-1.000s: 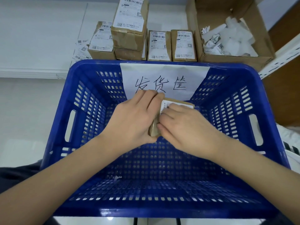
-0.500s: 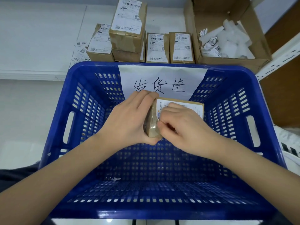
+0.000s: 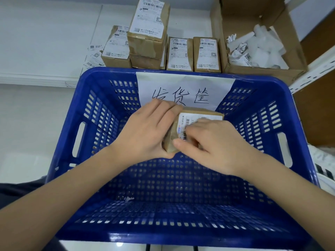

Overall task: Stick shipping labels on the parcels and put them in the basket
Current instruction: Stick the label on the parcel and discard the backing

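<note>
A small brown cardboard parcel (image 3: 199, 114) with a white shipping label (image 3: 183, 125) on its top is held above the inside of the blue plastic basket (image 3: 181, 240). My left hand (image 3: 145, 133) grips the parcel's left side, fingers wrapped over its far edge. My right hand (image 3: 210, 142) lies on top of the parcel, fingers bent and pressing on the label; its thumb touches the near left corner. Much of the label is hidden under my right hand.
A white paper sign (image 3: 184, 91) with handwriting hangs on the basket's far wall. Behind the basket stand several labelled brown parcels (image 3: 148, 31) and loose labels (image 3: 94, 57). An open carton (image 3: 262, 69) with crumpled white backing paper sits at the back right.
The parcel has shifted slightly right and more of its label and top shows. My right hand's fingers have slid along the label. My left hand keeps its hold.
</note>
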Available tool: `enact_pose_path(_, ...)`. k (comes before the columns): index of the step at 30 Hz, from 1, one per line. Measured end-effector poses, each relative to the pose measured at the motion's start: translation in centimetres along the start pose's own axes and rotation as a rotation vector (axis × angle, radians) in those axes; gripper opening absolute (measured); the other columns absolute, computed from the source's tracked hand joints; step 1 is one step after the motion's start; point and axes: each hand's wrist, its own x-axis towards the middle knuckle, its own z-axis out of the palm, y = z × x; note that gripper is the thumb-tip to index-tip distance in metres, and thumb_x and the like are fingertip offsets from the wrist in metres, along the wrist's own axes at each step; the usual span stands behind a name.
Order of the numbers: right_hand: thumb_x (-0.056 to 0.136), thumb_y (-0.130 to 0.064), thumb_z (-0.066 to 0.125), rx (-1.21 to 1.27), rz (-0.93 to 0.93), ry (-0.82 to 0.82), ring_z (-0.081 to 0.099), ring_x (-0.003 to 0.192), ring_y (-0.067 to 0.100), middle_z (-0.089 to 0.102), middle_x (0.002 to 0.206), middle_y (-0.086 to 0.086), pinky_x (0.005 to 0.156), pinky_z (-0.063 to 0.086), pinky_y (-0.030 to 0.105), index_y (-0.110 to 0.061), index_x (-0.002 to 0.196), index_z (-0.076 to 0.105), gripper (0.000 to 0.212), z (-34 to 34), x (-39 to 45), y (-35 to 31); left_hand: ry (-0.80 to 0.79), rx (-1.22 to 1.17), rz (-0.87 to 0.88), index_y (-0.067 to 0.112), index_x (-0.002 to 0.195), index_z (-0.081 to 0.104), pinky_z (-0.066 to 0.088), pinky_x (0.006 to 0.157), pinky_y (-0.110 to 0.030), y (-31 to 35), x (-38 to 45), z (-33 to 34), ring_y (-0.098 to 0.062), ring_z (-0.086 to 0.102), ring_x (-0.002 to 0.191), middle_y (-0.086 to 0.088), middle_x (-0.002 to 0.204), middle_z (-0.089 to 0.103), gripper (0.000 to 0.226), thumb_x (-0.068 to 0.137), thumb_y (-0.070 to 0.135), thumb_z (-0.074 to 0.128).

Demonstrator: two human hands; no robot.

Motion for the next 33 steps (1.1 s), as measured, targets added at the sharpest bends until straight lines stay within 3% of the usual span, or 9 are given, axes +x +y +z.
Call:
enact_pose_path(4,0.092,-0.05,0.034,-0.08,0.003,0.177,0.032,0.046,0.013,0.041,0.05,-0.006,0.038,0.03,0.027,-0.018,0.063,0.035,0.043,1.0,0.0,-0.1,0.009,0.024,-0.004,-0.006,0.118,0.058,0.048,0.083,-0.04,0.4,0.1,0.2,-0.031,0.056,0.099,-0.017,0.11,0.062,0.063,0.075,0.039,0.064)
enact_pose_path(8,0.093,-0.043,0.036,-0.07,-0.013,0.216,0.028,0.043,0.013,0.043,0.049,-0.004,0.036,0.028,0.027,-0.018,0.069,0.033,0.035,1.3,0.1,0.0,0.006,0.041,0.018,-0.005,0.12,0.055,0.049,0.081,-0.041,0.4,0.1,0.1,-0.033,0.057,0.098,-0.018,0.11,0.062,0.065,0.074,0.039,0.069)
enact_pose_path(15,0.091,-0.027,0.03,-0.067,-0.053,0.102,0.028,0.043,0.016,0.044,0.05,0.0,0.039,0.025,0.028,-0.01,0.069,0.048,0.033,1.7,-0.1,-0.1,-0.024,0.06,0.081,-0.004,0.121,0.055,0.051,0.08,-0.042,0.5,0.0,0.3,-0.034,0.058,0.098,-0.018,0.11,0.063,0.06,0.079,0.037,0.065)
enact_pose_path(18,0.089,-0.026,0.031,-0.016,-0.061,0.079,0.029,0.043,0.015,0.039,0.051,-0.003,0.04,0.021,0.025,-0.013,0.065,0.042,0.03,1.7,-0.1,-0.1,-0.043,0.022,0.093,0.002,0.124,0.046,0.052,0.077,-0.043,0.5,-0.3,0.6,-0.033,0.057,0.099,-0.017,0.111,0.061,0.063,0.078,0.04,0.066)
enact_pose_path(23,0.086,-0.03,0.032,0.037,0.006,0.062,0.025,0.039,0.013,0.029,0.05,-0.009,0.042,0.011,0.019,-0.017,0.061,0.032,0.028,0.3,0.4,0.0,-0.097,-0.193,-0.051,0.007,0.131,0.041,0.056,0.071,-0.045,0.4,-0.4,0.5,-0.023,0.049,0.108,-0.012,0.121,0.055,0.082,0.07,0.057,0.063)
enact_pose_path(28,0.083,-0.036,0.026,0.089,0.069,-0.004,0.025,0.041,0.007,0.027,0.048,-0.008,0.044,0.012,0.022,-0.019,0.062,0.033,0.029,0.2,0.3,0.0,-0.118,-0.23,-0.056,0.007,0.133,0.039,0.052,0.084,-0.04,0.1,-0.5,0.7,-0.02,0.047,0.111,-0.009,0.124,0.052,0.088,0.066,0.058,0.065)
enact_pose_path(33,0.085,-0.034,0.035,0.156,0.095,-0.034,0.035,0.046,0.01,0.033,0.047,-0.009,0.049,0.024,0.018,-0.029,0.059,0.026,0.028,-0.5,0.4,0.1,-0.09,-0.289,-0.087,0.008,0.133,0.038,0.042,0.093,-0.028,-0.1,-0.4,0.6,-0.018,0.045,0.115,-0.005,0.126,0.047,0.092,0.063,0.06,0.066)
